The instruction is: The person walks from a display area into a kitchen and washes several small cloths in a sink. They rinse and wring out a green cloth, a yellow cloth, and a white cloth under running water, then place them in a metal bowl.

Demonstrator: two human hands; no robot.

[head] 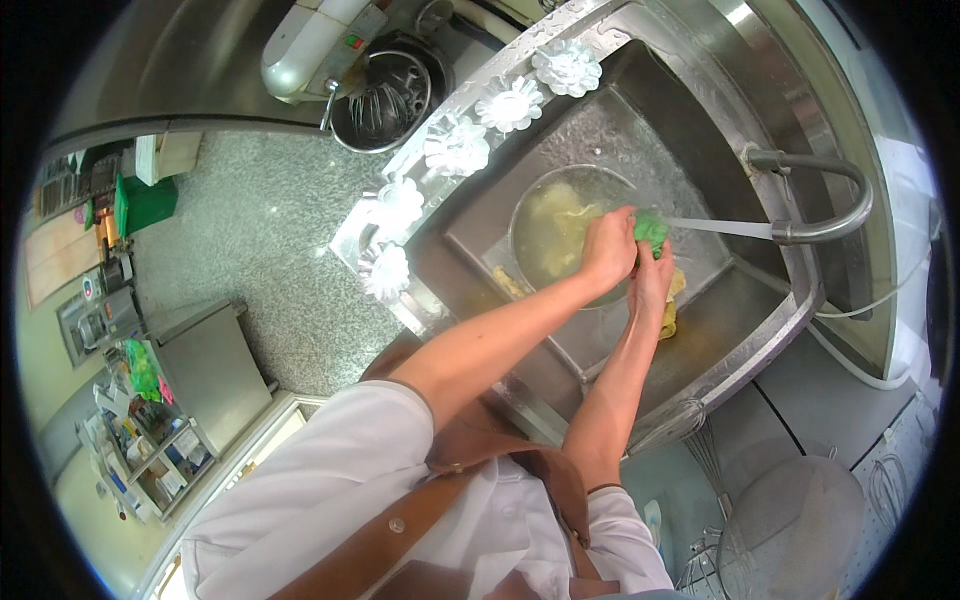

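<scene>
Over the stainless steel sink (517,217), my left hand (613,244) and my right hand (652,277) both grip a scrunched green cloth (650,231). Water from the curved faucet (832,229) runs in a stream (720,226) onto the cloth. Below my hands stands a round metal bowl (514,244) of cloudy water, with pale yellow soft material (559,214) in it; I cannot tell what that is. A yellow cloth (670,319) lies on the sink floor beside the bowl, partly hidden by my right hand. Another yellowish piece (508,281) sits at the bowl's left side.
Several fluted metal moulds (510,103) line the sink's wet left rim. A stand mixer (319,49) with a whisk and bowl (382,101) stands beyond it. Whisks (705,457) and a large mesh strainer (795,525) are at the lower right. Speckled floor (277,240) lies left.
</scene>
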